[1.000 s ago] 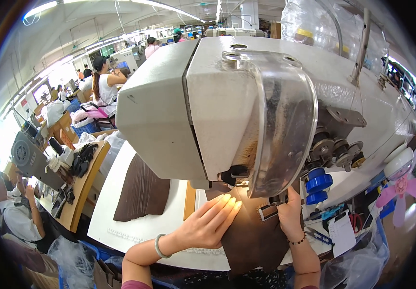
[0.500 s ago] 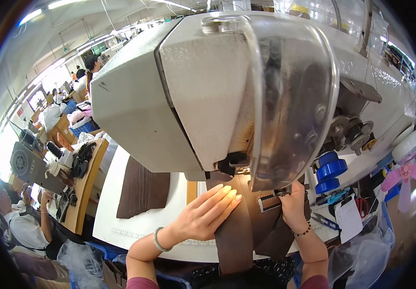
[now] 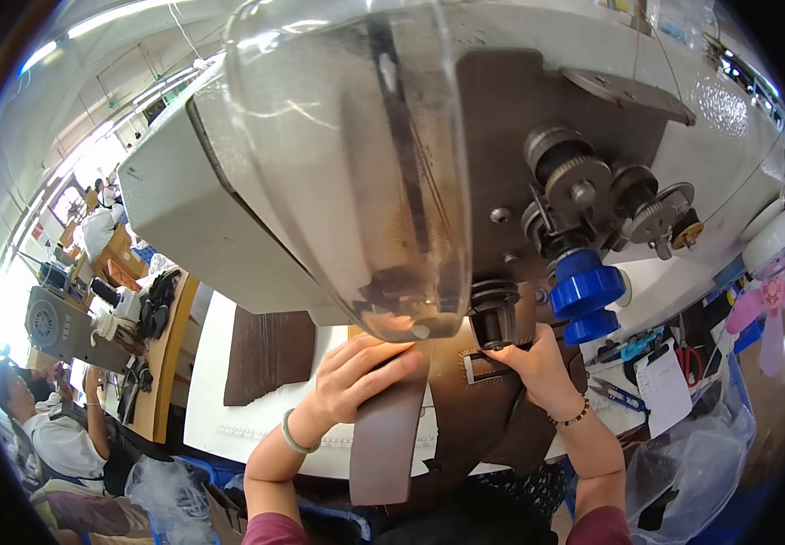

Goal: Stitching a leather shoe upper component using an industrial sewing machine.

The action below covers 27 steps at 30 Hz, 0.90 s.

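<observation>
A large light-grey sewing machine stands over the work, and its clear plastic guard hides the needle area. My left hand is closed on the upper part of a brown leather-like strip, which hangs down past the table's front edge. To the right of the strip lies a brown panel with a stitched rectangular window. My right hand pinches that panel beside the window, thumb on top, below the machine head. The fingertips of my left hand are partly behind the guard.
A stack of brown pieces lies on the white table at left. Blue tension knobs jut out at right. Snips, red-handled scissors, a white card and a pink fan are farther right. Another person sits at left.
The view has shifted right and closer to the machine. My left hand went from lying flat to curling round the strip, which has swung left, apart from the panel. My right hand stays by the window.
</observation>
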Available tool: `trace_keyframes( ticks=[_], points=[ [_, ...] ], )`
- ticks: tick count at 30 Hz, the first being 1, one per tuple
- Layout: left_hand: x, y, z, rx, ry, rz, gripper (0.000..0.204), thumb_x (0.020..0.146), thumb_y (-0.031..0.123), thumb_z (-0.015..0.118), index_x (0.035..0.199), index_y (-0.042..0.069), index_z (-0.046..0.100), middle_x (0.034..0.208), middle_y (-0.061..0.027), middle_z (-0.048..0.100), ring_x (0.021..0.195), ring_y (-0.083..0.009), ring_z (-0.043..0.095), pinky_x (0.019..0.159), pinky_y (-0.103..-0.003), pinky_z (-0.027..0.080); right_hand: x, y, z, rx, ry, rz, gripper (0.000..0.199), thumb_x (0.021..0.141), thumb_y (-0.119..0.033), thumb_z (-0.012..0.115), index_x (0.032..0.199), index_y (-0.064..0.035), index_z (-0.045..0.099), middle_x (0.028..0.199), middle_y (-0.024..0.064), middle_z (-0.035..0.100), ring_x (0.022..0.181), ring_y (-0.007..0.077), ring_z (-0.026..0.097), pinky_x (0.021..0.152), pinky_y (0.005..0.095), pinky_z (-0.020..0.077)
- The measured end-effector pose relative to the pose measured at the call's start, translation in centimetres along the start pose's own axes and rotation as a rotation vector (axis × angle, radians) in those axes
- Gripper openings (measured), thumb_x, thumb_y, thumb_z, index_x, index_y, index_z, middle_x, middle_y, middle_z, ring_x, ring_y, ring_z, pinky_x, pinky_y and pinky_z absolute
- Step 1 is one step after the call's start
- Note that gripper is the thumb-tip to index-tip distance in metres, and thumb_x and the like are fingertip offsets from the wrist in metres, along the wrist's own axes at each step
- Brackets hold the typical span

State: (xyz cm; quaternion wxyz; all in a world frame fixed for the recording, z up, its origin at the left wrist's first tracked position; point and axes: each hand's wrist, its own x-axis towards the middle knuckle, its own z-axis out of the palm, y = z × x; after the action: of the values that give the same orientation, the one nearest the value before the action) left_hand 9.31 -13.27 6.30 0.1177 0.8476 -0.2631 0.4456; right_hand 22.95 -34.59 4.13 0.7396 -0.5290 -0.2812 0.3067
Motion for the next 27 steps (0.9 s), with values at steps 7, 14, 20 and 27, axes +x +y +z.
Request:
trace_keyframes(
  ticks=[7, 14, 20, 27],
  points=[
    [0.8, 1.9, -0.9, 0.013, -0.251, -0.027, 0.047, 0.069, 0.020, 0.063, 0.111, -0.002, 0.064, 0.111, -0.0144, 0.063, 0.101, -0.0290, 0.062, 0.090, -0.041, 0.051, 0.0, -0.5, 0.4, -0.005, 0.035, -0.002, 0.017, 0.080, -0.007, 0.070, 0.093, 0.0023, 0.065, 0.087, 0.0055, 0.066, 0.077, 0.0087, 0.062, 0.070, 0.0232, 0.0508],
    [0.7, 2.1, -0.9, 0.108, -0.254, 0.007, 0.036, 0.072, 0.007, 0.061, 0.106, -0.004, 0.065, 0.109, -0.0123, 0.063, 0.104, -0.0262, 0.062, 0.094, -0.040, 0.050, 0.1, 0.0, 0.7, -0.013, 0.089, -0.054, 0.018, 0.080, -0.012, 0.070, 0.092, 0.0001, 0.065, 0.086, 0.0036, 0.066, 0.075, 0.0076, 0.060, 0.070, 0.0230, 0.0499],
    [1.0, 2.0, -0.7, 0.202, -0.211, 0.121, 0.030, 0.074, 0.005, 0.061, 0.102, -0.004, 0.067, 0.104, -0.0116, 0.063, 0.097, -0.0242, 0.064, 0.089, -0.035, 0.054, 0.1, -0.4, 1.1, 0.018, 0.100, -0.045, 0.019, 0.082, -0.014, 0.069, 0.095, 0.0005, 0.065, 0.087, 0.0034, 0.066, 0.075, 0.0085, 0.061, 0.070, 0.0233, 0.0501],
    [1.3, 2.8, -1.3, 0.275, -0.223, 0.173, 0.031, 0.073, 0.006, 0.062, 0.102, -0.005, 0.066, 0.102, -0.0117, 0.063, 0.096, -0.0239, 0.065, 0.089, -0.034, 0.054, -0.3, 0.3, 1.2, -0.048, 0.150, -0.124, 0.021, 0.084, -0.013, 0.068, 0.099, 0.0022, 0.065, 0.090, 0.0046, 0.066, 0.076, 0.0090, 0.061, 0.071, 0.0240, 0.0508]
  ],
)
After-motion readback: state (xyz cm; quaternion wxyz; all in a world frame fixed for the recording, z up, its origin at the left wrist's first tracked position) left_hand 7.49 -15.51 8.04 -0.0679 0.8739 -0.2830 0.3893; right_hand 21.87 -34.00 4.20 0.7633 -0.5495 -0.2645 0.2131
